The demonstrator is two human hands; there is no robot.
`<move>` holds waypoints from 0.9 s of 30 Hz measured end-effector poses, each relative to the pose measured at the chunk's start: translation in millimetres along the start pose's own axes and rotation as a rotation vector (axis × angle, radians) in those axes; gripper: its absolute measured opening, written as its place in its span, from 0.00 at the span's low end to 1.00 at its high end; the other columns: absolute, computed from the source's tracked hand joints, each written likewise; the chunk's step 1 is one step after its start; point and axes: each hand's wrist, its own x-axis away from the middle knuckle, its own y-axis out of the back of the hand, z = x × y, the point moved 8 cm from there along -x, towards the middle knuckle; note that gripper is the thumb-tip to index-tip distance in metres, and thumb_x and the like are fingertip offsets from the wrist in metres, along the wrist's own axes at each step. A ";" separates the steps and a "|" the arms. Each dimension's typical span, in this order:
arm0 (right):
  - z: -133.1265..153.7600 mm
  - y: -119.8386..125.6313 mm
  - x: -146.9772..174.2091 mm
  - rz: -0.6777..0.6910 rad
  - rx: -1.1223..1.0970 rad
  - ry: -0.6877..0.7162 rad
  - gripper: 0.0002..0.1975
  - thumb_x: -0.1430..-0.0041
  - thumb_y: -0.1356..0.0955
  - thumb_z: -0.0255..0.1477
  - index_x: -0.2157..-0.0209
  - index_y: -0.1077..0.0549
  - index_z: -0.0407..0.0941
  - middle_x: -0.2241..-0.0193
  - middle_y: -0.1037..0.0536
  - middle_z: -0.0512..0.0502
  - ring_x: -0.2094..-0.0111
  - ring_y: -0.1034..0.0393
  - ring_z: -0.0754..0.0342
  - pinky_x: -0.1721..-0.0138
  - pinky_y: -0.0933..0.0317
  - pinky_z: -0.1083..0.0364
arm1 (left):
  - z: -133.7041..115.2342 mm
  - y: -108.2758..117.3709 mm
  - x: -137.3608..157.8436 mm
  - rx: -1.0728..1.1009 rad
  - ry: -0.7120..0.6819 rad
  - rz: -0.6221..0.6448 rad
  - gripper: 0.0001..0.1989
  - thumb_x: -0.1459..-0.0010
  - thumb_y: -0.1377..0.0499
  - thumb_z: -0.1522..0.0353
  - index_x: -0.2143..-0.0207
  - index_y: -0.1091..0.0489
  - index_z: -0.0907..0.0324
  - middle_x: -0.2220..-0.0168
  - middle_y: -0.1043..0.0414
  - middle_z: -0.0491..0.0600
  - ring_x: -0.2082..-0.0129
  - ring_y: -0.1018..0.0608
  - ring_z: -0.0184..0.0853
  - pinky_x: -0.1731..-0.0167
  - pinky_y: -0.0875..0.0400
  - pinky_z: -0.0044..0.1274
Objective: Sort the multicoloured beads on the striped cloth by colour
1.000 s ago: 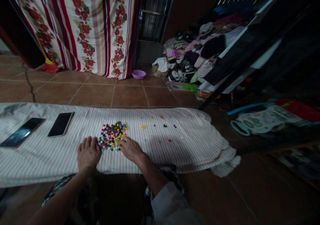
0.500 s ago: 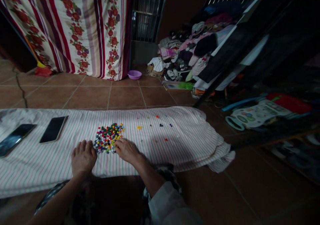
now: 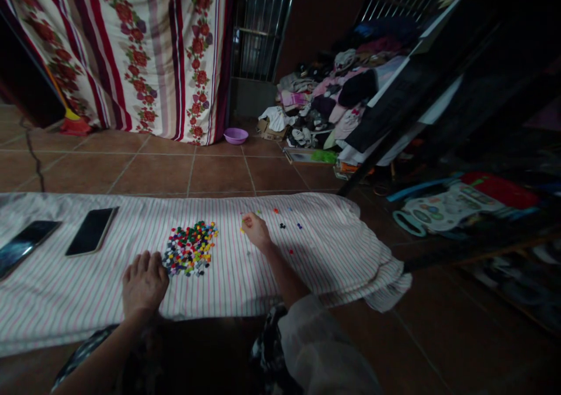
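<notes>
A pile of small colourful beads or pieces [image 3: 190,248] lies on the striped cloth [image 3: 333,255]. My left hand [image 3: 144,281] rests palm down at the pile's left edge, fingers laid out on the cloth. To the right of the pile, my right hand [image 3: 258,230] is pinched together low over the cloth, beside a yellow piece [image 3: 242,229]. Whatever its fingertips hold is hidden or too small to make out. Around it sit little sorted pieces: orange-red [image 3: 276,211], black [image 3: 283,226], dark blue [image 3: 300,226], red [image 3: 291,252] and grey [image 3: 249,253].
Two phones, one nearer the pile [image 3: 91,231] and one farther left [image 3: 26,246], lie on the cloth. Beyond are a purple basin [image 3: 235,136], a floral curtain [image 3: 162,50] and a heap of clothes [image 3: 328,91]. A toy panel [image 3: 447,202] stands at the right.
My right hand has moved from the pile's right edge, rightward and away from me, to the yellow pieces. My left hand has stayed beside the pile.
</notes>
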 end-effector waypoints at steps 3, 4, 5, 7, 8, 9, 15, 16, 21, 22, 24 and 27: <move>-30.7 18.5 -23.4 -0.044 0.097 -0.070 0.08 0.43 0.33 0.21 0.63 0.26 0.46 0.64 0.19 0.48 0.63 0.24 0.56 0.59 0.34 0.59 | 0.5 -0.4 0.1 0.002 0.001 -0.012 0.25 0.35 0.56 0.66 0.44 0.30 0.66 0.41 0.31 0.64 0.39 0.33 0.50 0.40 0.41 0.42; -38.5 23.6 -29.6 -0.054 0.127 -0.089 0.08 0.43 0.34 0.21 0.63 0.25 0.46 0.64 0.19 0.47 0.62 0.24 0.55 0.59 0.34 0.59 | 0.7 -0.9 0.2 0.001 -0.001 -0.017 0.24 0.35 0.56 0.66 0.44 0.30 0.66 0.41 0.31 0.64 0.39 0.33 0.49 0.40 0.41 0.41; -45.2 28.0 -34.9 -0.061 0.160 -0.108 0.09 0.43 0.34 0.21 0.62 0.25 0.45 0.63 0.18 0.46 0.62 0.24 0.55 0.58 0.34 0.59 | 0.9 -1.4 0.3 0.000 -0.003 -0.022 0.24 0.35 0.56 0.66 0.44 0.30 0.66 0.41 0.31 0.63 0.39 0.33 0.49 0.40 0.41 0.41; -54.7 34.5 -43.0 -0.071 0.228 -0.140 0.11 0.43 0.34 0.19 0.62 0.23 0.45 0.63 0.18 0.46 0.61 0.24 0.55 0.58 0.35 0.60 | 1.5 -2.8 0.6 -0.006 -0.006 -0.031 0.24 0.35 0.56 0.66 0.44 0.30 0.65 0.41 0.31 0.63 0.39 0.33 0.48 0.40 0.41 0.41; -57.9 36.3 -46.0 -0.069 0.262 -0.154 0.12 0.43 0.34 0.19 0.61 0.23 0.46 0.63 0.18 0.46 0.60 0.24 0.55 0.58 0.35 0.60 | 2.0 -3.6 0.7 -0.009 -0.004 -0.036 0.24 0.35 0.56 0.66 0.44 0.30 0.65 0.41 0.31 0.62 0.39 0.33 0.48 0.40 0.41 0.40; -60.4 37.1 -48.4 -0.063 0.296 -0.167 0.13 0.43 0.35 0.19 0.61 0.22 0.46 0.63 0.18 0.47 0.60 0.24 0.55 0.58 0.35 0.60 | 2.4 -4.3 0.8 -0.009 -0.001 -0.040 0.24 0.35 0.56 0.66 0.44 0.30 0.65 0.41 0.31 0.62 0.39 0.32 0.48 0.39 0.41 0.40; -66.5 30.0 -56.9 0.027 0.468 -0.200 0.15 0.39 0.37 0.20 0.58 0.21 0.45 0.59 0.17 0.44 0.56 0.24 0.54 0.55 0.37 0.60 | 3.9 -7.8 1.2 0.017 0.012 -0.035 0.25 0.35 0.57 0.65 0.44 0.31 0.64 0.41 0.31 0.62 0.38 0.33 0.48 0.39 0.42 0.40; -66.9 29.0 -57.7 0.031 0.474 -0.202 0.15 0.39 0.37 0.20 0.58 0.20 0.45 0.59 0.17 0.44 0.55 0.24 0.54 0.55 0.37 0.59 | 4.2 -8.0 1.2 0.021 0.015 -0.035 0.24 0.35 0.57 0.65 0.44 0.31 0.63 0.41 0.31 0.61 0.38 0.33 0.48 0.39 0.42 0.40; -68.6 24.4 -60.4 0.046 0.492 -0.207 0.16 0.39 0.38 0.19 0.57 0.21 0.44 0.59 0.17 0.42 0.55 0.24 0.54 0.56 0.38 0.59 | 5.1 -9.1 0.9 0.005 0.022 -0.021 0.25 0.35 0.58 0.64 0.44 0.31 0.63 0.41 0.31 0.60 0.38 0.33 0.47 0.38 0.43 0.40; -68.8 23.4 -60.8 0.051 0.494 -0.206 0.16 0.39 0.38 0.19 0.57 0.21 0.44 0.59 0.17 0.42 0.56 0.24 0.54 0.56 0.38 0.60 | 5.1 -9.4 0.8 0.003 0.019 -0.015 0.25 0.35 0.58 0.65 0.44 0.31 0.63 0.41 0.31 0.60 0.38 0.33 0.47 0.38 0.43 0.40; -69.2 21.8 -61.5 0.063 0.498 -0.205 0.16 0.39 0.38 0.19 0.57 0.21 0.44 0.59 0.18 0.42 0.55 0.24 0.55 0.56 0.38 0.60 | 4.9 -10.0 0.7 0.005 0.016 -0.005 0.25 0.35 0.58 0.65 0.44 0.31 0.64 0.40 0.32 0.61 0.38 0.33 0.47 0.38 0.43 0.40; -70.2 20.8 -62.2 0.076 0.505 -0.209 0.16 0.39 0.37 0.19 0.56 0.21 0.44 0.59 0.17 0.43 0.55 0.24 0.55 0.56 0.38 0.60 | 4.8 -9.9 0.6 0.006 0.017 -0.006 0.24 0.36 0.56 0.65 0.44 0.31 0.64 0.40 0.32 0.61 0.38 0.33 0.47 0.38 0.43 0.39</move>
